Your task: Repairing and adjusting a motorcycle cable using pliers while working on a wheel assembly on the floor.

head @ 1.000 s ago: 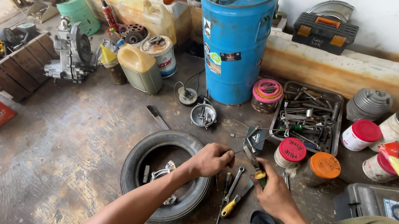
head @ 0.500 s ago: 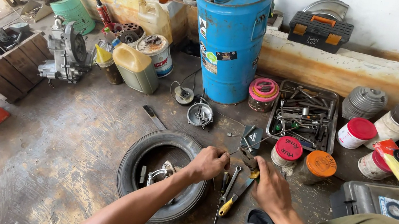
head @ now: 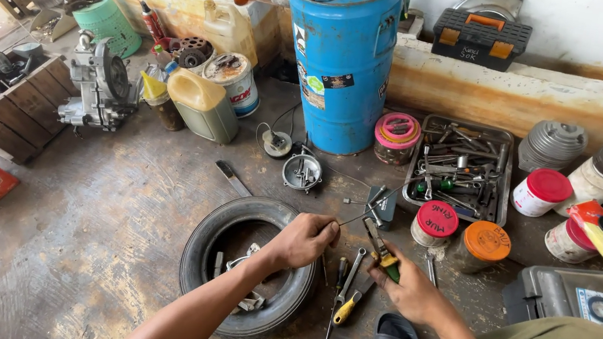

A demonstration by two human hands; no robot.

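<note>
Two bare hands work low over a stained concrete floor, a thin wire stretched between them. The left hand is closed in a tight fist on the near end of the wire, which rises from that grip up and away toward a small grey block lying just beyond. The right hand is wrapped shut around the green-handled pliers, whose nose points back toward the left fist; whether the nose actually bites the wire cannot be told from this view.

Done well, the step seems to call for the left grip to hold the wire taut and steady while the pliers take it close to that fist, squarely and not at a slant, so the thin strand neither slips nor kinks.

Just under both grips lie a yellow-handled screwdriver and a wrench, with a small tyre beside the left wrist. A tall blue drum and a metal tray of tools stand well beyond the hands.

Against the frame half a second earlier, the hands have stayed over the same patch of floor, between the tyre and the red-lidded jar, and the loose tools beneath them have not shifted; the pliers and wire were too small there to compare.
</note>
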